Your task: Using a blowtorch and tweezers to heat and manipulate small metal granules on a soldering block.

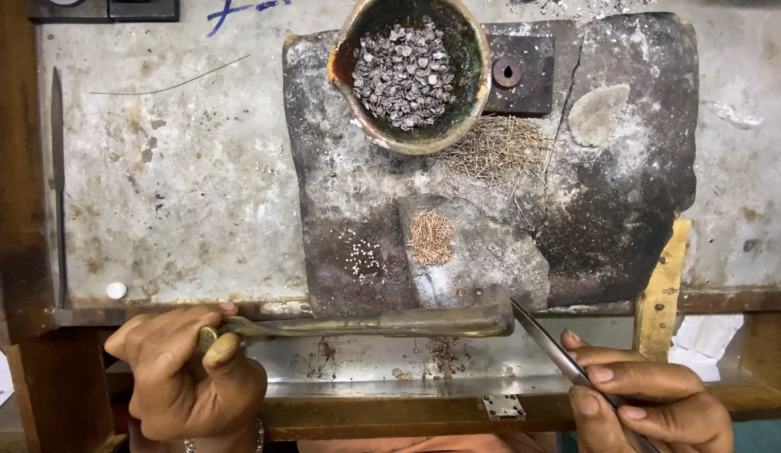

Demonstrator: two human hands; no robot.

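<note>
My left hand [185, 369] grips the end of a long brass blowpipe-like tool [390, 323] that lies across the front edge of the bench. My right hand [650, 403] pinches steel tweezers [548, 340], whose tip meets the tool's bent end near the dark charred block [625, 201]. On that block lie a small heap of short copper-coloured wire bits [430, 236], a cluster of tiny pale beads [363, 257] and a pile of thin grey wire pieces [499, 149].
A worn ceramic bowl [470, 92] holding several small dark metal pieces sits at the block's top. A dark square plate with a hole [518, 75] lies beside it. A metal catch tray [365, 356] with scattered filings runs below the bench edge. A wooden strip [666, 285] stands at the right.
</note>
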